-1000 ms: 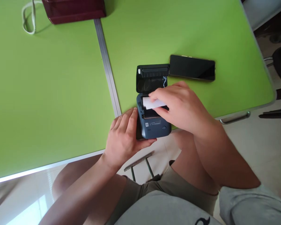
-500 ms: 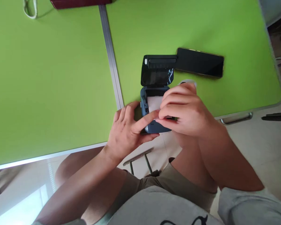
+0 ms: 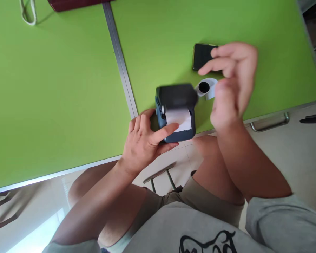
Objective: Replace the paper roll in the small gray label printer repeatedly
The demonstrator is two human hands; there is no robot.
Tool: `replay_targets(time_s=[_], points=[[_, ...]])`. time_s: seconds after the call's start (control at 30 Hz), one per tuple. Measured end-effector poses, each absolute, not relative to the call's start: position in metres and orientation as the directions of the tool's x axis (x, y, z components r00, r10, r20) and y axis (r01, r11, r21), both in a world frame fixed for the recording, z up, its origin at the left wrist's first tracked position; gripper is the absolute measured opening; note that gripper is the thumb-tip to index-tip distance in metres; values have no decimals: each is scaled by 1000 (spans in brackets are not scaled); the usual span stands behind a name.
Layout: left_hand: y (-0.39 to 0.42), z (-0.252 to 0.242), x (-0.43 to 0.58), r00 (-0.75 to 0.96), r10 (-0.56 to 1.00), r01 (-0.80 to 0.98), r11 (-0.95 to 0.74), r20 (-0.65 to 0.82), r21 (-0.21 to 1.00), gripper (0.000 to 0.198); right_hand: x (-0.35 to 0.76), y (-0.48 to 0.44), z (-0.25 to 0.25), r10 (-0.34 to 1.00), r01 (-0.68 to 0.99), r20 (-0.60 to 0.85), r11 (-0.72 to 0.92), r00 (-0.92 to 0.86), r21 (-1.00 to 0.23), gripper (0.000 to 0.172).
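A small dark-blue label printer sits at the table's front edge, its black lid part-way down and smeared by motion. White paper lies across the opening under the lid. My left hand grips the printer from its left and front sides, with one finger pressing on the paper. To the right, my right hand is raised above the table, fingers apart and bent, with nothing in it. Beside the printer stands a white paper roll with a dark hollow core.
Behind my right hand lies a black phone, partly covered. A grey metal strip crosses the green table. A dark red object and a white cord loop are at the far left. A metal handle is below the right edge.
My right hand has left the paper and moved right and up. The printer's lid has swung down from upright toward the body. My left hand keeps its hold. The paper roll is now uncovered.
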State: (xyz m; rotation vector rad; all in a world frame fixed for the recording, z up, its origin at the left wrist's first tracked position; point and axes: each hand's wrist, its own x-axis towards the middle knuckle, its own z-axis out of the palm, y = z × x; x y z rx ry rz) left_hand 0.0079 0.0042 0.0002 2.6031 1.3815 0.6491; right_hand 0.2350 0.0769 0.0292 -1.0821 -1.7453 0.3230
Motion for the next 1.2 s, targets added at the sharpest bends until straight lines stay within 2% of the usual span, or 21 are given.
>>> replay_targets(time_s=[0.1, 0.17, 0.2, 0.27, 0.37, 0.47, 0.57, 0.8, 1.03, 1.13, 1.2], points=[[4, -1, 8, 505, 795, 748, -597, 336, 291, 52, 233, 59, 25, 631, 443, 773, 675, 66, -590, 28], [5, -1, 7, 509, 785, 743, -608, 352, 280, 49, 233, 46, 22, 670, 405, 739, 660, 62, -633, 20], [5, -1, 8, 508, 783, 744, -609, 361, 276, 49, 232, 41, 20, 746, 379, 665, 605, 36, -700, 20], [6, -1, 8, 497, 782, 748, -606, 377, 271, 52, 231, 35, 17, 893, 333, 449, 429, -16, -840, 33], [7, 0, 8, 470, 803, 768, -577, 366, 278, 70, 227, 38, 18, 980, 271, 195, 200, -45, -942, 48], [8, 2, 9, 457, 833, 796, -539, 310, 276, 83, 225, 47, 23, 995, 270, 93, 96, -22, -958, 49], [7, 2, 11, 442, 849, 804, -518, 290, 292, 82, 225, 53, 29, 998, 276, 30, 42, -50, -960, 47], [8, 1, 13, 416, 857, 812, -501, 305, 300, 76, 230, 56, 29, 987, 308, 10, 59, -159, -950, 46], [6, -5, 12, 398, 866, 832, -480, 303, 277, 112, 233, 49, 16, 991, 208, 32, 59, -133, -976, 46], [4, -5, 12, 408, 863, 832, -486, 298, 269, 113, 234, 48, 12, 993, 99, 73, 83, -97, -992, 49], [3, -2, 11, 402, 865, 829, -483, 300, 282, 109, 234, 48, 11, 991, 107, 91, 102, -96, -989, 43]])
